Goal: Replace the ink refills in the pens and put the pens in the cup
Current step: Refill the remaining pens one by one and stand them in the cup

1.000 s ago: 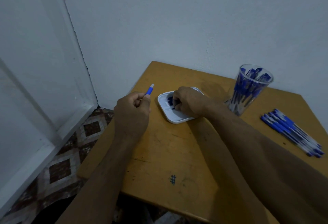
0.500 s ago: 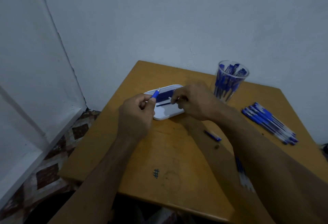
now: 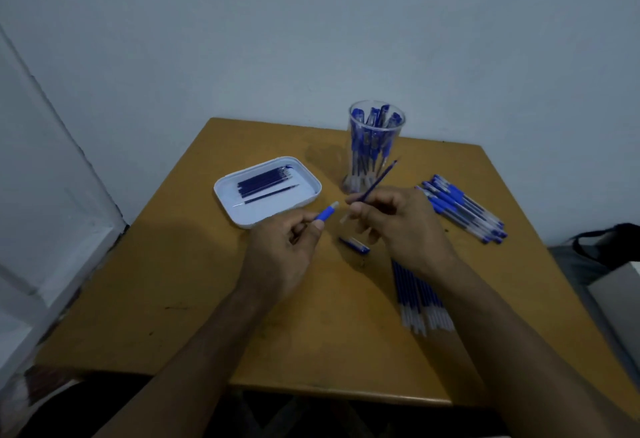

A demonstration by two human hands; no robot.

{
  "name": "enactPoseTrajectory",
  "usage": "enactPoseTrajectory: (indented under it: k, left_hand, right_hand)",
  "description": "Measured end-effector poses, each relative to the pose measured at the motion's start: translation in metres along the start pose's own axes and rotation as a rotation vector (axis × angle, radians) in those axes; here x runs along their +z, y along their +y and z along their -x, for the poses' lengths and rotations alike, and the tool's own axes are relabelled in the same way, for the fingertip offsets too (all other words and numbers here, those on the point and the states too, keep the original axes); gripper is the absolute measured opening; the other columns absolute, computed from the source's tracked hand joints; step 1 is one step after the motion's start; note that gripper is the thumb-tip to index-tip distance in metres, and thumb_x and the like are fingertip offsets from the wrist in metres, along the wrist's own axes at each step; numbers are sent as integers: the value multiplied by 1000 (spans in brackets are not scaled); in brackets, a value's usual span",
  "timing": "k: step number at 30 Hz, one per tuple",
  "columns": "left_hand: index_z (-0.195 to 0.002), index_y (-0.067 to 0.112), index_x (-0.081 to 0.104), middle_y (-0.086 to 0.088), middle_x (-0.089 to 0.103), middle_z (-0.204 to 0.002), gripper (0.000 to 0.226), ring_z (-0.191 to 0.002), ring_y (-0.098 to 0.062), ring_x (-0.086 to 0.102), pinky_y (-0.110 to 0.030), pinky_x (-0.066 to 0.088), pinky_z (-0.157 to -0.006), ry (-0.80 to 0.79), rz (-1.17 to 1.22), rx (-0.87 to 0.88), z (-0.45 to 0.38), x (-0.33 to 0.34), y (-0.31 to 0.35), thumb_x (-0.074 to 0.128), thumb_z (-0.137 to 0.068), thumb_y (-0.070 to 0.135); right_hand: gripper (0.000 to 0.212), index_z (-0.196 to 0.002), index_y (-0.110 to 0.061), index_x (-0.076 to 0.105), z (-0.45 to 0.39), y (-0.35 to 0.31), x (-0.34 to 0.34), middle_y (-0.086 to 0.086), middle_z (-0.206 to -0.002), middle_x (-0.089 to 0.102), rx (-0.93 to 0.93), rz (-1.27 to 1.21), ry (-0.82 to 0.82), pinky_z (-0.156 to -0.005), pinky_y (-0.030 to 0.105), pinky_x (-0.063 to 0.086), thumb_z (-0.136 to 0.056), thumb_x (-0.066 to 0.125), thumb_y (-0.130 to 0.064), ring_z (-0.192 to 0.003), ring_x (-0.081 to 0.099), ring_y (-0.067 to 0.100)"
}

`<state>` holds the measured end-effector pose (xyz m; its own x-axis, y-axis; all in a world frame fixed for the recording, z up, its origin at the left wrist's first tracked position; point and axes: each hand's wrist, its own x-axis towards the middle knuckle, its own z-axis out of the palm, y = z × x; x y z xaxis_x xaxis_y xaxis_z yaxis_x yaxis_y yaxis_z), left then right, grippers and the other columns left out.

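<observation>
Left hand (image 3: 282, 250): I see fingers curled round a blue rubbery pen grip (image 3: 325, 213).
Right hand (image 3: 401, 226): fingertips pinch a thin dark ink refill (image 3: 379, 180).

Open table (image 3: 180, 299) front-left & centre-front: bare wood, room for a hand to pass. Tray (image 3: 304, 174) sits back-left w/ refills (image 3: 265, 181) inside. Cup (image 3: 375, 146) stands upright at back centre, packed w/ pens, top open. Gap betw tray & cup is bare. Cap (image 3: 354, 244) lies loose betw the hands. Right side crowded: pen pile (image 3: 464, 209) near right edge, just beside cup, and a row of barrels (image 3: 420, 295) under right forearm. Wall close behind the table; left edge drops to floor.
</observation>
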<state>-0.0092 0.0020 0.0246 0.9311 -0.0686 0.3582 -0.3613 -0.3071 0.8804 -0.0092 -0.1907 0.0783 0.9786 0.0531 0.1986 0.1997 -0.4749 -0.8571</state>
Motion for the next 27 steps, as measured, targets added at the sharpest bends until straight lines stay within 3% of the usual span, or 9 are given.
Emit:
enactPoseTrajectory:
  k: [4, 8, 27]
  left_hand:
    - [-90, 48, 65, -9, 65, -70, 28, -70, -32, 63, -58, 54, -70, -78, -16, -4, 3, 10, 5, 65, -99, 22]
    - [-93, 44, 67, -9, 64, -69, 24, -69, -35, 62, -57, 53, -66, -120, 20, 2, 7, 15, 7, 64, -100, 20]
    - [-109, 31, 71, 0, 68, -74, 20, -68, -27, 64, -46, 53, -62, -181, 12, 63, 15, 21, 8, 66, -98, 16]
  right_hand:
    - [13, -105, -4, 67, 19, 11, -7, 10, -88, 77, 114, -315, 80, -61, 39, 61, -103, 56, -11, -74, 73, 30]
    - [19, -113, 2, 57, 28, 12, -10, 19, -92, 76, 182, -551, 117, -57, 35, 59, -105, 51, -14, -75, 74, 34]
    - [19, -103, 5, 64, 37, 13, -12, 15, -90, 76, 168, -526, 108, -54, 33, 59, -101, 58, -13, -74, 72, 31]
